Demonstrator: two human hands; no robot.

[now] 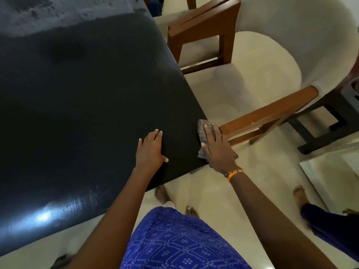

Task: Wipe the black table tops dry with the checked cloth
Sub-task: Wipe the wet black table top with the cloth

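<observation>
A large black table top (81, 105) fills the left of the head view, with a shiny glare patch near its front edge and a grey, smeared band at the far end. The checked cloth (202, 133) lies folded over the table's right edge near the front corner. My right hand (217, 148) presses flat on the cloth with straight fingers. My left hand (152, 148) rests flat on the bare table top just left of it, fingers straight, holding nothing.
A cream upholstered chair (268, 74) with brown wooden legs stands right beside the table's right edge. A second wooden chair (204, 32) stands farther back. A dark stool frame (330, 121) is at the right. Another person's bare foot (300, 197) stands on the pale floor.
</observation>
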